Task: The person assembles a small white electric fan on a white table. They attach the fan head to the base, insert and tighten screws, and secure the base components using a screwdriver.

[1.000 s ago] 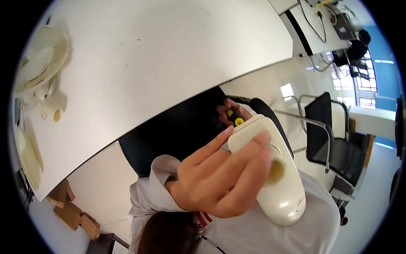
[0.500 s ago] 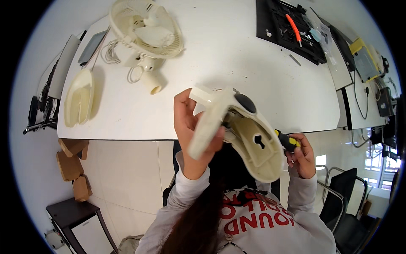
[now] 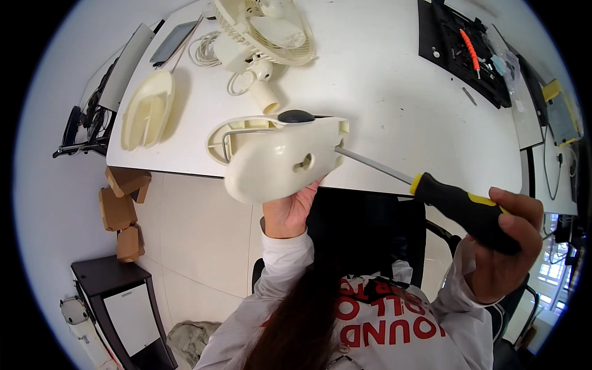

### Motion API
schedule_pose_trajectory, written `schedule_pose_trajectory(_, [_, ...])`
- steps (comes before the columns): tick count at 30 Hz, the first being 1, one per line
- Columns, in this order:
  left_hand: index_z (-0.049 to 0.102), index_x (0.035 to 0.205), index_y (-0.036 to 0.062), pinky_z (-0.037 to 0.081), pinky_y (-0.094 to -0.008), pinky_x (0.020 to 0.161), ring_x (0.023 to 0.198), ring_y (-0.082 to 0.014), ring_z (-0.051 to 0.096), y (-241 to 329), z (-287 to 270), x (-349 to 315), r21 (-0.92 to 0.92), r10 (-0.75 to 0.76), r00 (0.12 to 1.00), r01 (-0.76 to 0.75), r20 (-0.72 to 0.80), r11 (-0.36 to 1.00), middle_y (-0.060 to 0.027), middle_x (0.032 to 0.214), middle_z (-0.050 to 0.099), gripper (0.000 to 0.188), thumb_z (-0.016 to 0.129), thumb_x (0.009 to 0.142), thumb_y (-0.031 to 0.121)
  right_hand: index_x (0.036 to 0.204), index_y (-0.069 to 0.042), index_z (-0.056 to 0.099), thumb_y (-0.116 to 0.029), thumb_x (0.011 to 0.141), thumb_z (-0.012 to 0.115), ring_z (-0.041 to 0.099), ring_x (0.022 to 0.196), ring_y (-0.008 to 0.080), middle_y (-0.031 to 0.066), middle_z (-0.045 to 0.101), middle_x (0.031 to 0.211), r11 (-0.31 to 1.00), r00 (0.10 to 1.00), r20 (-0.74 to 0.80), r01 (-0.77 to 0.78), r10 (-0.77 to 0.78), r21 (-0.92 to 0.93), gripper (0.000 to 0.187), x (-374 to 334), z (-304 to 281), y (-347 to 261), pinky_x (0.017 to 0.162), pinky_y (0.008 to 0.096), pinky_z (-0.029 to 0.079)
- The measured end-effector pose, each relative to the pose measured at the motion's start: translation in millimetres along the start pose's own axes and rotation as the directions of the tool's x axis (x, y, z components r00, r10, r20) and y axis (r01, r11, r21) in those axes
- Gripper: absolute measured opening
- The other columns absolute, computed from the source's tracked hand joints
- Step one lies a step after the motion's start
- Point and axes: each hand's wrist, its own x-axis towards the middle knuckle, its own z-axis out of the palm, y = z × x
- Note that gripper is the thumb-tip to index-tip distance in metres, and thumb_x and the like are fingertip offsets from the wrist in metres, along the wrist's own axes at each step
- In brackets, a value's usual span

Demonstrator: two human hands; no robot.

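My left hand [image 3: 288,213] grips a cream plastic clip-style fan base [image 3: 265,169] from below, over the table's near edge; most of its fingers are behind the part. The base has a dark oval pad [image 3: 296,116], a bent metal wire and a keyhole-shaped opening. In my right hand [image 3: 515,240] is a black and yellow screwdriver [image 3: 459,206], held by the rear of its handle. Its shaft points left, and the tip meets the right end of the base. Whether it sits in a screw is hidden.
A cream fan head [image 3: 271,37] with its cage and neck lies at the back left. Beside it are a coiled cable [image 3: 206,49], a cream shell [image 3: 148,114] and a grey tray [image 3: 176,43]. A black tool case [image 3: 459,55] with an orange-handled tool lies back right.
The base has turned over, from its hollow inside showing to its smooth outside, and moved left. The screwdriver has swung into full view, its tip now at the base. The view has shifted.
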Motion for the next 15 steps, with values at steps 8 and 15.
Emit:
schedule_pose_trajectory(8, [0.038, 0.127, 0.0017, 0.040, -0.0566, 0.095, 0.112, -0.0342, 0.049, 4.1, -7.7, 3.0, 0.053, 0.059, 0.998, -0.058, -0.023, 0.997, -0.0178, 0.125, 0.047, 0.055, 0.054, 0.086, 0.036, 0.111, -0.009, 0.047, -0.045, 0.080, 0.060, 0.056, 0.065, 0.0189, 0.0140, 0.054, 0.093, 0.983, 0.990, -0.103, -0.082, 0.100, 0.167, 0.050, 4.4, 23.4, 7.6, 0.053, 0.0219, 0.045])
schedule_pose_trajectory(15, [0.045, 0.121, 0.0021, 0.048, -0.0366, 0.084, 0.103, -0.0223, 0.055, -3.8, 6.4, -7.0, 0.274, 0.142, 0.990, -0.139, 0.009, 0.952, -0.0128, 0.114, 0.054, 0.047, 0.056, 0.086, 0.032, 0.106, -0.002, 0.056, -0.038, 0.089, 0.048, 0.052, 0.069, 0.0162, 0.0121, 0.051, 0.088, 0.960, 0.950, 0.141, -0.279, 0.280, -0.030, 0.041, 1.3, -2.3, 14.4, 0.058, 0.0246, 0.042])
